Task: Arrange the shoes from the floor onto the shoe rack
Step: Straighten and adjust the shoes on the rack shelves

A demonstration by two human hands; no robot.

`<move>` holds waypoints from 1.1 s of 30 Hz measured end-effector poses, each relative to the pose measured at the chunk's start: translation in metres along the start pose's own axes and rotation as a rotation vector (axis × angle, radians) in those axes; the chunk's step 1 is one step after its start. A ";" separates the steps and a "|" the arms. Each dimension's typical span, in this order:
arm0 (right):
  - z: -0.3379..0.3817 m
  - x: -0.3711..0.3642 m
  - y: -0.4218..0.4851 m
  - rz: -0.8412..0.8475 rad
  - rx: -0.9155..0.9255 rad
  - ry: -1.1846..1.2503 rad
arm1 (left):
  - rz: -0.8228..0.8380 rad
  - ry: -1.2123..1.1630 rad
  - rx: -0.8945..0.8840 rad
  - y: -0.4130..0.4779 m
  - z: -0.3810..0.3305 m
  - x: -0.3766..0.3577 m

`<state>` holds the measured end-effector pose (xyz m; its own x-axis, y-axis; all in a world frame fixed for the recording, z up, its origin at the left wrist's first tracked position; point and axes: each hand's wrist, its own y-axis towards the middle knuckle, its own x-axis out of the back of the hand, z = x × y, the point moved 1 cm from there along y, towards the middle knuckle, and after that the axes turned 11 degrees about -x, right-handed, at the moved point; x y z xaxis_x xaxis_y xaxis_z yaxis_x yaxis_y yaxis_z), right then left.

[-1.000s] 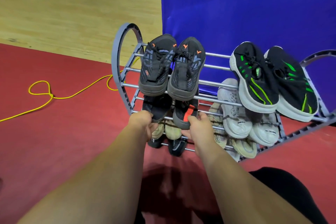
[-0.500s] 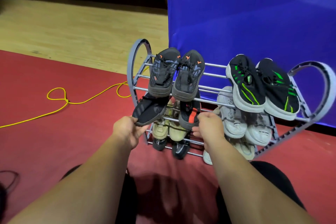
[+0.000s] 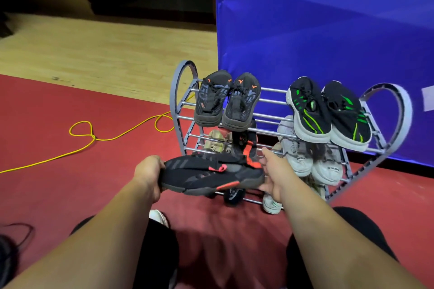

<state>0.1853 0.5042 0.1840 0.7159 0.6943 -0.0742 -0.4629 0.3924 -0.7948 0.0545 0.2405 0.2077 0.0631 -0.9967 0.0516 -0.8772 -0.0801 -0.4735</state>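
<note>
Right, the black knit trainer with red accents hangs sideways in the air, just in front of the grey metal shoe rack with heart-shaped ends and above the red carpet floor. The left hand has a full grip on one end, fingers curled round it. The right hand is spread against the other end, fingers fairly straight, steadying more than clutching. Its matching trainer stands in the middle tier, and the gap to that one's left looks like the spot for this one. To do it well, I'd say swing the trainer round so it points into the rack like its mate. Then feed the leading end over the front rail and let the sole settle across two rails before easing the grip. Mind the beige shoes showing between the rails there, and the dark grey pair overhanging from the top tier. Come in low and straight so neither gets knocked.
</note>
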 end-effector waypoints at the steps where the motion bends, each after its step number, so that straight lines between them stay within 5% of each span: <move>1: -0.001 0.001 0.000 0.019 -0.015 0.005 | 0.011 0.009 -0.009 -0.001 0.000 -0.001; 17: 0.005 0.003 -0.001 0.075 0.014 0.060 | 0.113 -0.051 0.059 0.004 0.004 -0.018; 33: -0.009 0.027 -0.039 0.538 -0.073 -0.418 | 0.268 -0.283 0.163 0.006 0.005 -0.065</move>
<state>0.2274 0.5023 0.2079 0.1278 0.9615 -0.2433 -0.6507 -0.1038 -0.7522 0.0478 0.3044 0.1974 -0.0087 -0.9457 -0.3250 -0.7952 0.2036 -0.5711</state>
